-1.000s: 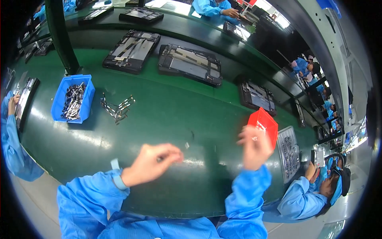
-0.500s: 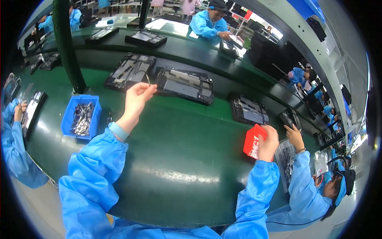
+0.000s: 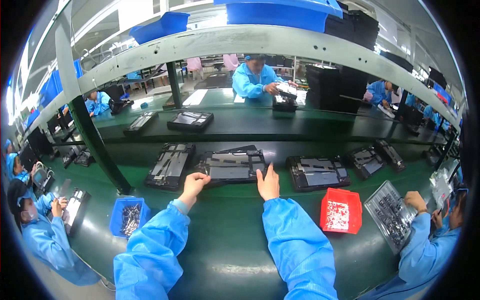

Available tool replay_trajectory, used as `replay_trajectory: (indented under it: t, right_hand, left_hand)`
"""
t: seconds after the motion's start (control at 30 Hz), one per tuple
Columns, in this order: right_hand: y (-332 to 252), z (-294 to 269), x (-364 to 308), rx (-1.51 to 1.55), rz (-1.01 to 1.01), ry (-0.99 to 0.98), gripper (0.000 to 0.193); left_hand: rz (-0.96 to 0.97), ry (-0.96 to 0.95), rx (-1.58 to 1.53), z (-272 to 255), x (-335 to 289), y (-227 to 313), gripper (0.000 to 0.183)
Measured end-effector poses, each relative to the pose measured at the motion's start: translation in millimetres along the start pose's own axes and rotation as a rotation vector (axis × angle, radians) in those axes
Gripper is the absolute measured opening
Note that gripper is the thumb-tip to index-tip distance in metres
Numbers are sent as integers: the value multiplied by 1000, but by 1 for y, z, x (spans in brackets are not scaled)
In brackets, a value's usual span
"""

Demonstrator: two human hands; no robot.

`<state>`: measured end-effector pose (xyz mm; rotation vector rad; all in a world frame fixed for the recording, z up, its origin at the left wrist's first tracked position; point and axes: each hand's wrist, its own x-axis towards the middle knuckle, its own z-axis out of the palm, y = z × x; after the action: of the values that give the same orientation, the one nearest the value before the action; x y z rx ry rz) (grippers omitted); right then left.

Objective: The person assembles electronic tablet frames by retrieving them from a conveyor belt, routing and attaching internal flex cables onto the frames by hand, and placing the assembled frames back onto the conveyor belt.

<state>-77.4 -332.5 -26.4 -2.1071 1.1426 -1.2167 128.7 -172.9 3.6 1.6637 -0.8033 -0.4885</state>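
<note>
Your left hand [image 3: 193, 187] has thumb and fingertips pinched together at the near left corner of the black device [image 3: 234, 165]; whether anything is gripped cannot be told. Your right hand [image 3: 268, 184] stands with thumb and fingers apart at its near right corner. The device lies at the far side of the green table [image 3: 225, 240], close beside a second device [image 3: 170, 166] on the left. On the right, a gap separates your hand from a third device [image 3: 320, 172]. Green surface extends between your forearms. A blue box [image 3: 116, 219] sits near your left sleeve, a red box [image 3: 355, 216] right of your right.
</note>
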Motion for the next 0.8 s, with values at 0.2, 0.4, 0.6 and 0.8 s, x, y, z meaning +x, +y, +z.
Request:
replay_trajectory:
  t: [0.2,0.4,0.6,0.8]
  right_hand:
    - [22,-11,20,257,244,44,42]
    - [21,-24,24,546,135,-346,32]
    - [8,-30,11,524,-54,-712,41]
    - [4,-23,-20,437,132,-5,38]
  left_hand:
    - [224,-353,159,19,-132,99,12]
    - [69,-640,-155,28,-253,88,10]
    - [-80,-837,-253,-9,-281,99,8]
    - [-56,-190,-288,-30,-208,46,13]
